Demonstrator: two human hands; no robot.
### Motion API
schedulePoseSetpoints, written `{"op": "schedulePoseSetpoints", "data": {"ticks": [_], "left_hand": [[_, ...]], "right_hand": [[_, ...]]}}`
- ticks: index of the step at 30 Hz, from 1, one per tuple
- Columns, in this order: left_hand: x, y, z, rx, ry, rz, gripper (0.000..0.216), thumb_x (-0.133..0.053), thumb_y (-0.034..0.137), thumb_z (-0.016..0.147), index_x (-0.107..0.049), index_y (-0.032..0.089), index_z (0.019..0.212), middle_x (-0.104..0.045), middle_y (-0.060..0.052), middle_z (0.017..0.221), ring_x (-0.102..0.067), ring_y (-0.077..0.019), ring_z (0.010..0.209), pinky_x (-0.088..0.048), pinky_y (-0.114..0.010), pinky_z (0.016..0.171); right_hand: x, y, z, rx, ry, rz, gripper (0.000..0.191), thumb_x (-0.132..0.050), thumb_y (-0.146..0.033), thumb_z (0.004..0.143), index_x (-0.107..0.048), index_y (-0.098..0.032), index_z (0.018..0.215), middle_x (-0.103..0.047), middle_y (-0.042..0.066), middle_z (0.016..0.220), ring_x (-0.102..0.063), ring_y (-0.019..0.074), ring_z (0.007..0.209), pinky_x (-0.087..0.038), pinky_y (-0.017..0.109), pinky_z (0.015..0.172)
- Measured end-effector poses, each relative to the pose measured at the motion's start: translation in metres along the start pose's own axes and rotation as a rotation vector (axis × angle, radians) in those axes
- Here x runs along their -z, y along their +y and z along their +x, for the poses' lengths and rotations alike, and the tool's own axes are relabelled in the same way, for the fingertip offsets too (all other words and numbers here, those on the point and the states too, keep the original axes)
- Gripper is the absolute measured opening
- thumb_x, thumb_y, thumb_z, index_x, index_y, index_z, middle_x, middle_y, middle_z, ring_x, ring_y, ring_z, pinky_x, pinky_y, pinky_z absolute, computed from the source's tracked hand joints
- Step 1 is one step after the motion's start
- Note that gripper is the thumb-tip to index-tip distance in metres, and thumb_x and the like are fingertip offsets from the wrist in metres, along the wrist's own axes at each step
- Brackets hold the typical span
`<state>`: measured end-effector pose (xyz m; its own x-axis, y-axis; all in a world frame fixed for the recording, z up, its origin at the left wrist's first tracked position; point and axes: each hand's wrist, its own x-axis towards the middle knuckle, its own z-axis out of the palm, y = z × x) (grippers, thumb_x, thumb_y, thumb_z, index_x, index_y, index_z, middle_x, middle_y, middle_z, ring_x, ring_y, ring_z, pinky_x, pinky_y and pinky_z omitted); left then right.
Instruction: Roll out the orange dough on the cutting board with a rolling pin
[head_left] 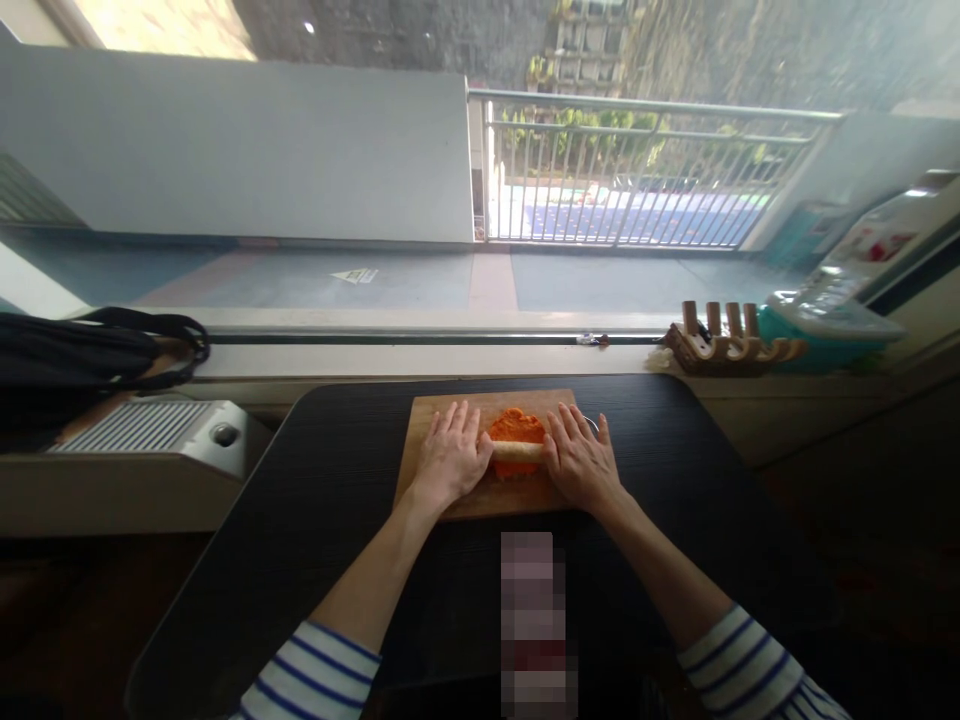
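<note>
A wooden rolling pin (517,452) lies across a flattened piece of orange dough (516,426) on a wooden board (499,500). My left hand (452,452) rests on the pin's left end, its fingers stretched forward over the board and the thumb pointing inward. On the other end lies my right hand (581,455), palm down with the fingers spread. Both palms hide the ends of the pin. The dough shows above and below the pin, and its edge is uneven.
The board lies on a black table (337,520) by a window. Behind my right hand shows part of a round rim (592,426). On the sill stand a brown rack (712,345), a teal container (810,335) and a clear bottle (855,245). A dark bag (82,350) sits at left.
</note>
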<state>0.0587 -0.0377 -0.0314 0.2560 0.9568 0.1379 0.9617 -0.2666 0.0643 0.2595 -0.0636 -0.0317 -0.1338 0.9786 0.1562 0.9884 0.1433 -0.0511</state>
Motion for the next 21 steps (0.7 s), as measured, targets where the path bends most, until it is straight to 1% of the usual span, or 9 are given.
{"op": "schedulePoseSetpoints", "data": {"ticks": [8,13,21], "left_hand": [[0.0,0.001,-0.013,-0.021,0.006,-0.017,0.057,-0.023,0.038,0.092,-0.044,0.005,0.134,-0.039,-0.015,0.144,-0.029,-0.0265,0.136,-0.021,-0.043,0.113],[0.001,0.003,-0.023,-0.016,0.015,-0.041,0.055,-0.025,0.036,0.092,-0.043,0.006,0.135,-0.038,-0.014,0.144,-0.029,-0.0252,0.136,-0.022,-0.042,0.113],[0.001,0.004,-0.038,-0.047,0.05,-0.06,0.055,-0.025,0.037,0.093,-0.041,0.005,0.136,-0.035,-0.014,0.146,-0.025,-0.0245,0.138,-0.02,-0.041,0.114]], "right_hand": [[-0.001,-0.003,-0.014,0.011,-0.005,-0.007,0.054,-0.016,-0.037,0.096,-0.036,-0.013,0.14,-0.03,0.008,0.149,-0.02,0.0237,0.139,-0.01,0.054,0.111],[-0.001,-0.004,-0.023,0.03,0.002,-0.017,0.053,-0.018,-0.036,0.096,-0.035,-0.014,0.141,-0.03,0.007,0.149,-0.02,0.0233,0.139,-0.009,0.051,0.112],[-0.004,-0.002,-0.036,0.072,0.038,0.017,0.052,-0.019,-0.035,0.097,-0.036,-0.014,0.141,-0.032,0.007,0.148,-0.022,0.0226,0.138,-0.007,0.047,0.113]]}}
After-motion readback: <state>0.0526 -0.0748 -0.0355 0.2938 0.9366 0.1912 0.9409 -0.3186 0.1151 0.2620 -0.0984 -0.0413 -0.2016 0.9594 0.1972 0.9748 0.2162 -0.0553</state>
